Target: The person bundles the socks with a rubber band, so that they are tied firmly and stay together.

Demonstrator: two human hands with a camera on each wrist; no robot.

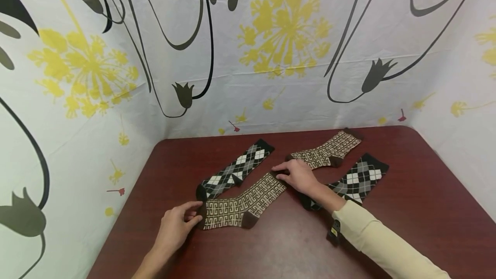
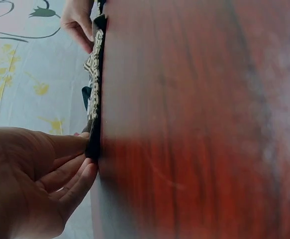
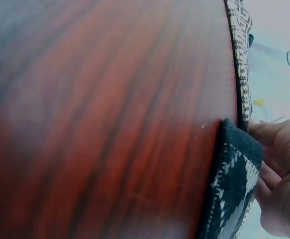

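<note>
pinching the near brown sock at both ends, fingers nearly closed, left hand and right hand have it flat; far brown sock, left checkered sock, right checkered sock lie unpaired.

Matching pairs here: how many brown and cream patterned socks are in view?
2: one brown and cream patterned fabric sock lies between the left hand and right hand; the other sock lies beyond the right hand, partly covered by it.
</note>
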